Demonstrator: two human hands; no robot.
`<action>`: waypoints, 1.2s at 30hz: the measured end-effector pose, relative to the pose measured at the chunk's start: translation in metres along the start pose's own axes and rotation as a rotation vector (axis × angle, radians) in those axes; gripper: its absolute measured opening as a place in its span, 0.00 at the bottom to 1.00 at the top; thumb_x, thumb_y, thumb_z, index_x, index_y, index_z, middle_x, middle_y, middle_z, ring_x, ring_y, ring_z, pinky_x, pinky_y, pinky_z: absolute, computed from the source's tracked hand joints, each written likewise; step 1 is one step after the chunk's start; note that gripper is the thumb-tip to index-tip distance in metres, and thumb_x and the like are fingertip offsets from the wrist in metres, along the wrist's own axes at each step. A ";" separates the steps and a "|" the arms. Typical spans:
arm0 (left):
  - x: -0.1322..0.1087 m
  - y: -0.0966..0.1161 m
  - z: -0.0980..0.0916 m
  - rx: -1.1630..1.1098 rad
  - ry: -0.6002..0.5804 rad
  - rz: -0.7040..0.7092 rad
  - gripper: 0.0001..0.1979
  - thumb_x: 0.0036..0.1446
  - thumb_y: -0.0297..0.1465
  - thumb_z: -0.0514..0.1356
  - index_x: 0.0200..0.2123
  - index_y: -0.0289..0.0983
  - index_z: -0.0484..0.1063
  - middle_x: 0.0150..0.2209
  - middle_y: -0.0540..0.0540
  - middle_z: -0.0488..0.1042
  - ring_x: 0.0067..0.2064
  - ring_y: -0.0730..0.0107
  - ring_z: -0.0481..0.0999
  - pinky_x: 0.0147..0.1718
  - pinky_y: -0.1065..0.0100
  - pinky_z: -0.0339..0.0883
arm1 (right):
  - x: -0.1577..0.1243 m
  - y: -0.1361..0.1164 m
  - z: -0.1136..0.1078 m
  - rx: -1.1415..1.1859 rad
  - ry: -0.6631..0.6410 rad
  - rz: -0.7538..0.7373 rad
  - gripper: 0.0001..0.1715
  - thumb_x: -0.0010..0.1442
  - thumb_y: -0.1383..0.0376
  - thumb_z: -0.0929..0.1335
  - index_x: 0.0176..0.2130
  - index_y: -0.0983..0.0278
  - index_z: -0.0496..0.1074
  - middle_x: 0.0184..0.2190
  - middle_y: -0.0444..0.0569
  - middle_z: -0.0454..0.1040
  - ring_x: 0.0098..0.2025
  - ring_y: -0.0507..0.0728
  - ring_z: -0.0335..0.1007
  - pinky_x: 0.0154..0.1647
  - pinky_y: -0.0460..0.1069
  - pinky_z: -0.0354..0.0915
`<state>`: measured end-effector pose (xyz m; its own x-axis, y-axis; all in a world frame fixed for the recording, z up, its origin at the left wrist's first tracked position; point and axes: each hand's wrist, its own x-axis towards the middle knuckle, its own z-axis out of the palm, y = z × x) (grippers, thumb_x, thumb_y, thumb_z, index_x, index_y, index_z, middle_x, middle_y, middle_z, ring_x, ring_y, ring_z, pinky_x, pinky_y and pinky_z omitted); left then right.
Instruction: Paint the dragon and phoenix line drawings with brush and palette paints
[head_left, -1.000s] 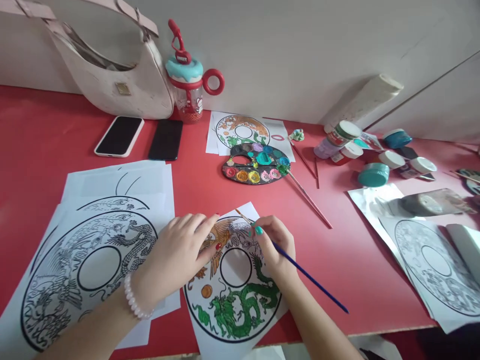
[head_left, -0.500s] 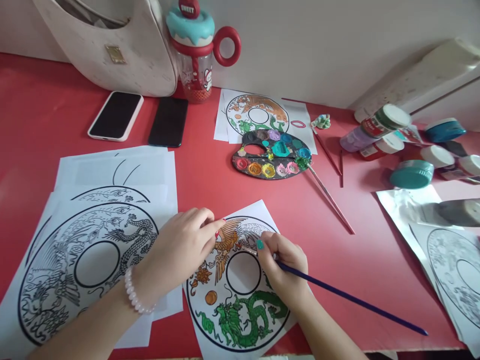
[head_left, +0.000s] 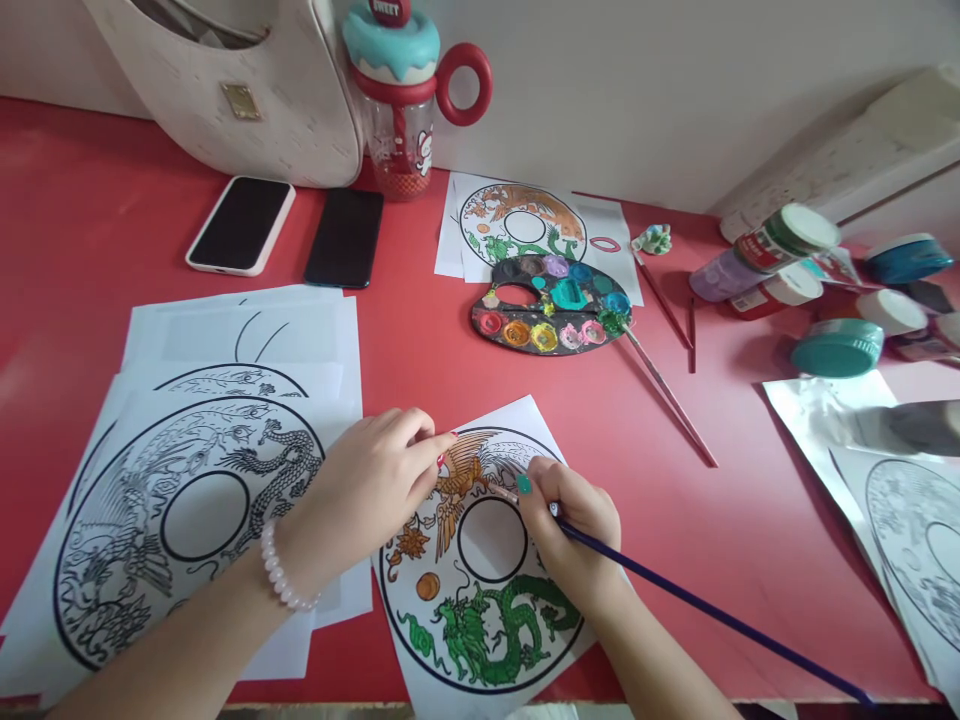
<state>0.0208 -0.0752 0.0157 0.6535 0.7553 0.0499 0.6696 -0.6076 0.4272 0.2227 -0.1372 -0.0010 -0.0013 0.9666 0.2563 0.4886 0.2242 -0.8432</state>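
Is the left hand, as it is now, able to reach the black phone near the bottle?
Probably yes. The left hand rests on the half-coloured sheet, and only bare red table and flat paper sheets lie between it and the black phone; nothing upright blocks the way.

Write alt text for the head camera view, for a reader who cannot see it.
A person's right hand holds a blue paintbrush to a partly coloured dragon-and-phoenix sheet on a red table, while the left hand presses on the sheet's edge. Uncoloured copies lie to the left; a paint palette, jars, two phones and a bottle sit behind.
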 end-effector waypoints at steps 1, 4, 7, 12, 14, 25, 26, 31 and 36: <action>0.000 0.000 0.000 -0.005 0.001 -0.004 0.14 0.63 0.24 0.51 0.47 0.36 0.72 0.37 0.46 0.70 0.36 0.65 0.69 0.34 0.61 0.67 | 0.000 -0.001 0.000 0.002 -0.006 -0.008 0.20 0.58 0.75 0.62 0.23 0.61 0.46 0.20 0.38 0.48 0.21 0.47 0.43 0.21 0.45 0.47; 0.000 -0.001 0.001 -0.011 -0.002 -0.012 0.14 0.62 0.24 0.52 0.47 0.35 0.72 0.37 0.45 0.70 0.36 0.65 0.69 0.35 0.61 0.67 | 0.001 -0.002 0.001 -0.009 -0.012 -0.026 0.20 0.58 0.75 0.61 0.23 0.61 0.46 0.20 0.38 0.47 0.21 0.47 0.43 0.21 0.45 0.46; 0.000 -0.001 0.001 -0.003 -0.014 -0.008 0.15 0.62 0.24 0.51 0.47 0.36 0.73 0.37 0.45 0.70 0.36 0.66 0.70 0.34 0.61 0.67 | 0.001 -0.002 0.001 0.003 0.015 -0.015 0.20 0.58 0.75 0.61 0.23 0.61 0.46 0.20 0.38 0.47 0.21 0.47 0.42 0.21 0.45 0.46; 0.000 -0.002 0.002 0.003 -0.004 0.004 0.15 0.62 0.24 0.50 0.48 0.36 0.73 0.37 0.45 0.70 0.36 0.66 0.69 0.34 0.61 0.67 | 0.002 -0.003 0.001 -0.003 -0.021 -0.043 0.20 0.58 0.75 0.61 0.23 0.61 0.46 0.20 0.38 0.49 0.21 0.47 0.43 0.21 0.45 0.47; 0.000 -0.002 0.001 0.006 0.001 0.009 0.15 0.63 0.24 0.50 0.48 0.36 0.73 0.37 0.45 0.70 0.35 0.66 0.69 0.34 0.61 0.67 | 0.003 -0.003 0.001 -0.019 -0.021 -0.050 0.20 0.58 0.76 0.62 0.23 0.61 0.46 0.20 0.38 0.49 0.21 0.47 0.44 0.21 0.45 0.47; 0.001 -0.001 0.000 -0.021 -0.020 -0.022 0.14 0.62 0.24 0.52 0.48 0.37 0.72 0.37 0.46 0.70 0.36 0.66 0.70 0.36 0.62 0.66 | 0.000 0.000 0.001 -0.104 0.030 -0.053 0.21 0.57 0.77 0.62 0.23 0.61 0.45 0.20 0.38 0.48 0.22 0.48 0.43 0.21 0.45 0.46; 0.000 -0.001 0.000 -0.023 -0.019 -0.023 0.14 0.62 0.24 0.52 0.48 0.37 0.72 0.37 0.46 0.70 0.36 0.66 0.70 0.36 0.62 0.66 | 0.000 0.000 0.001 -0.118 0.043 -0.052 0.21 0.56 0.77 0.62 0.23 0.61 0.45 0.20 0.38 0.48 0.22 0.48 0.43 0.21 0.45 0.46; 0.000 -0.002 0.001 -0.029 -0.005 -0.020 0.14 0.62 0.24 0.51 0.47 0.38 0.72 0.37 0.46 0.70 0.36 0.67 0.70 0.36 0.63 0.66 | 0.001 0.000 0.002 -0.122 0.073 -0.043 0.21 0.57 0.76 0.62 0.23 0.61 0.45 0.21 0.38 0.47 0.22 0.48 0.42 0.21 0.45 0.46; 0.001 -0.001 0.001 -0.019 0.007 -0.007 0.14 0.63 0.25 0.50 0.47 0.37 0.73 0.37 0.46 0.70 0.36 0.67 0.70 0.35 0.63 0.66 | 0.001 0.000 0.002 -0.099 0.028 -0.095 0.21 0.58 0.76 0.62 0.24 0.61 0.45 0.20 0.38 0.49 0.22 0.48 0.44 0.21 0.45 0.46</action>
<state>0.0207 -0.0738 0.0145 0.6459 0.7616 0.0531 0.6677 -0.5973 0.4444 0.2212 -0.1356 -0.0019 -0.0279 0.9375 0.3470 0.5708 0.2999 -0.7643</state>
